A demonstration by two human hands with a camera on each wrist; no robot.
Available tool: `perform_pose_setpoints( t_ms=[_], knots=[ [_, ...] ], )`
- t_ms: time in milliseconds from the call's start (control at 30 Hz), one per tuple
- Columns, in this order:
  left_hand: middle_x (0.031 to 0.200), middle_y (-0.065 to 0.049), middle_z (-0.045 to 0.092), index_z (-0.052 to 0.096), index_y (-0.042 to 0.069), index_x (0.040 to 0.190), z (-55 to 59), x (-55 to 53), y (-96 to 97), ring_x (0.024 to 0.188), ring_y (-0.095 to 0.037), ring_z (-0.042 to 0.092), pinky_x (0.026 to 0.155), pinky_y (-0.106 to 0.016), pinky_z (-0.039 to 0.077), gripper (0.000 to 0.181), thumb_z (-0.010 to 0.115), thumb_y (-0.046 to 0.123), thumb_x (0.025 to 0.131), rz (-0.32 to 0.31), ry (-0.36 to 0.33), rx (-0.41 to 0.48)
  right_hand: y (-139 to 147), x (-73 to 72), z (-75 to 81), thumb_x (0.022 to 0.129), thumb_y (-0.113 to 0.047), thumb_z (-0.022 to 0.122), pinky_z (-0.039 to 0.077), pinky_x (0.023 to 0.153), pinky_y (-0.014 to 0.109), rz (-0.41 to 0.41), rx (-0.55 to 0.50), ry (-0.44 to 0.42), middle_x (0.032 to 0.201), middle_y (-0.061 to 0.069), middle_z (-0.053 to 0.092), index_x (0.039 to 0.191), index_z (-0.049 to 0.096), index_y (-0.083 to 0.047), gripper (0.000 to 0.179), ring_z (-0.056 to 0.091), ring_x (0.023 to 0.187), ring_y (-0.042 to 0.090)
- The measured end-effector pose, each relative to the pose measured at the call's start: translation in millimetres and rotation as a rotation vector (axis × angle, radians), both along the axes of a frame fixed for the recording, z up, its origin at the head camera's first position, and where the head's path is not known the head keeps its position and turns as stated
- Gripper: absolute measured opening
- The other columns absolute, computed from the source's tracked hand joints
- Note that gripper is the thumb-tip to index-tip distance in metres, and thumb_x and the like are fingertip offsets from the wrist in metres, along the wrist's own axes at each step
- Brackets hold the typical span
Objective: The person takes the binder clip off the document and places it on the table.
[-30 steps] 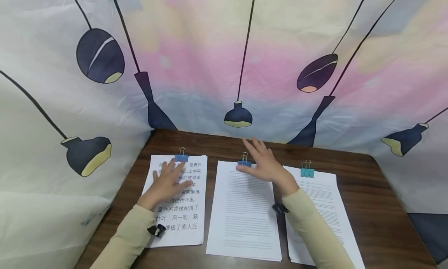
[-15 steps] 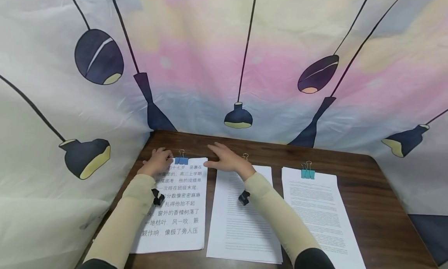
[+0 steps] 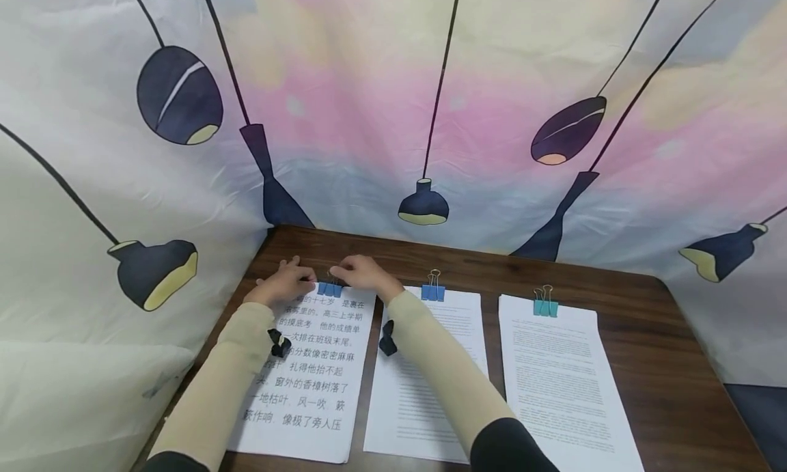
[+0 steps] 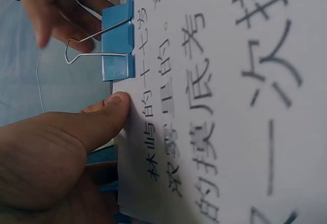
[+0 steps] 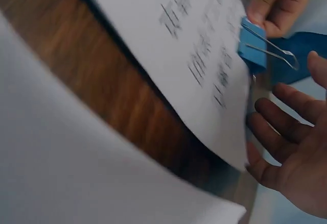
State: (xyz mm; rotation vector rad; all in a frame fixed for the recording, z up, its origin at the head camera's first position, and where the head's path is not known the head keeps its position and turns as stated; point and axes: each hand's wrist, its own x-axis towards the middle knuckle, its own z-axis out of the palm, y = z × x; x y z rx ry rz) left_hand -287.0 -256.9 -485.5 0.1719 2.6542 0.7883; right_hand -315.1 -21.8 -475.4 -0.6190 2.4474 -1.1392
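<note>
The left stack of printed sheets (image 3: 307, 390), in large Chinese characters, carries a blue binder clip (image 3: 329, 290) on its top edge. My left hand (image 3: 285, 281) pinches that edge just left of the clip, the thumb (image 4: 110, 114) lying on the top sheet and the other fingers partly hidden underneath. On the clip's right side is my right hand (image 3: 365, 275). In the right wrist view, the right hand (image 5: 296, 137) has its fingers loosely spread around the stack's top corner, thumb near the clip's wire handles and nothing in its grasp.
A middle stack of papers (image 3: 424, 390) with a blue clip (image 3: 433, 292) lies under my right forearm. Farther right is another stack (image 3: 559, 383) with a teal clip (image 3: 545, 308). The wooden table (image 3: 645, 322) ends at a printed curtain (image 3: 344, 117).
Both hands have come to the left stack's top edge. My right hand has moved left from the middle stack to the clip; the left stack's top has shifted slightly right.
</note>
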Motion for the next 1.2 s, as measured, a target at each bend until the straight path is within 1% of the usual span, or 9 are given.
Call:
perform_pose_setpoints(
  t_ms=[100, 200, 300, 400, 467, 567, 733, 933, 1200],
  knots=[
    [0.169, -0.037, -0.002, 0.065, 0.015, 0.107, -2.8, 1.6, 0.5, 0.152, -0.063, -0.013, 0.096, -0.096, -0.009, 0.012, 0.057, 0.022, 0.11, 0.004, 0.02, 0.006, -13.8, 0.1, -5.8, 0.11, -0.04, 0.056, 0.048, 0.076, 0.03, 0.025, 0.012, 0.0, 0.092, 0.003, 0.065, 0.112, 0.076, -0.006, 0.04, 0.057, 0.079, 0.015],
    [0.169, -0.037, 0.0, 0.065, 0.013, 0.108, -4.8, 2.4, 2.1, 0.152, -0.063, -0.011, 0.096, -0.096, -0.008, 0.013, 0.057, 0.022, 0.11, 0.011, 0.042, 0.006, -23.6, 1.3, -9.5, 0.111, -0.037, 0.057, 0.042, 0.07, 0.027, 0.047, -0.015, 0.003, 0.084, 0.001, 0.06, 0.105, 0.077, -0.006, 0.037, 0.048, 0.071, 0.012],
    [0.17, -0.036, 0.003, 0.064, 0.012, 0.107, -6.3, 1.4, 2.8, 0.153, -0.062, -0.009, 0.097, -0.095, -0.007, 0.015, 0.056, 0.024, 0.111, 0.021, 0.048, 0.004, -28.8, 3.5, -9.7, 0.109, -0.033, 0.062, 0.045, 0.074, 0.025, 0.035, -0.073, -0.017, 0.098, -0.002, 0.072, 0.11, 0.082, -0.008, 0.032, 0.058, 0.08, 0.009],
    [0.17, -0.035, 0.004, 0.064, 0.011, 0.107, -5.8, -0.2, 1.6, 0.153, -0.062, -0.008, 0.098, -0.095, -0.006, 0.016, 0.056, 0.025, 0.111, 0.034, 0.043, 0.007, -29.5, 4.6, -7.5, 0.105, -0.031, 0.069, 0.052, 0.086, 0.027, 0.001, -0.145, -0.069, 0.118, 0.0, 0.077, 0.115, 0.083, -0.01, 0.027, 0.068, 0.104, 0.013],
    [0.17, -0.035, 0.006, 0.064, 0.011, 0.109, -4.0, -1.0, 0.2, 0.153, -0.062, -0.007, 0.097, -0.096, -0.005, 0.016, 0.057, 0.026, 0.111, 0.041, 0.043, 0.018, -28.6, 4.2, -5.2, 0.103, -0.03, 0.072, 0.053, 0.096, 0.031, -0.018, -0.181, -0.103, 0.121, 0.004, 0.078, 0.115, 0.083, -0.009, 0.026, 0.068, 0.117, 0.017],
    [0.17, -0.035, 0.007, 0.064, 0.012, 0.112, -0.7, -2.1, -1.9, 0.153, -0.063, -0.005, 0.096, -0.097, -0.004, 0.016, 0.057, 0.026, 0.111, 0.049, 0.05, 0.037, -27.1, 2.4, -2.5, 0.102, -0.031, 0.074, 0.053, 0.105, 0.038, -0.048, -0.203, -0.135, 0.123, 0.002, 0.077, 0.113, 0.084, -0.012, 0.025, 0.066, 0.124, 0.02],
    [0.17, -0.034, 0.01, 0.065, 0.013, 0.11, 0.7, -2.4, -3.1, 0.153, -0.062, -0.004, 0.096, -0.097, -0.004, 0.015, 0.056, 0.025, 0.111, 0.058, 0.074, 0.06, -26.3, -2.7, -1.7, 0.1, -0.028, 0.076, 0.054, 0.101, 0.038, -0.115, -0.246, -0.148, 0.126, 0.003, 0.074, 0.121, 0.081, -0.01, 0.028, 0.067, 0.117, 0.02],
    [0.17, -0.034, 0.012, 0.064, 0.014, 0.104, -3.1, -0.9, -0.7, 0.154, -0.061, -0.004, 0.097, -0.095, -0.007, 0.014, 0.057, 0.023, 0.111, 0.065, 0.081, 0.065, -25.5, -4.8, -8.2, 0.095, -0.028, 0.082, 0.054, 0.097, 0.035, -0.197, -0.246, -0.177, 0.131, 0.008, 0.067, 0.133, 0.072, -0.007, 0.045, 0.065, 0.106, 0.019],
    [0.171, -0.032, 0.01, 0.064, 0.013, 0.104, -7.5, 2.6, -0.2, 0.156, -0.058, -0.004, 0.1, -0.094, -0.007, 0.012, 0.057, 0.02, 0.111, 0.069, 0.066, 0.046, -30.8, -7.5, -22.1, 0.096, -0.024, 0.081, 0.054, 0.086, 0.029, -0.177, -0.313, -0.18, 0.122, 0.005, 0.072, 0.125, 0.076, -0.007, 0.034, 0.066, 0.096, 0.014]
  ],
)
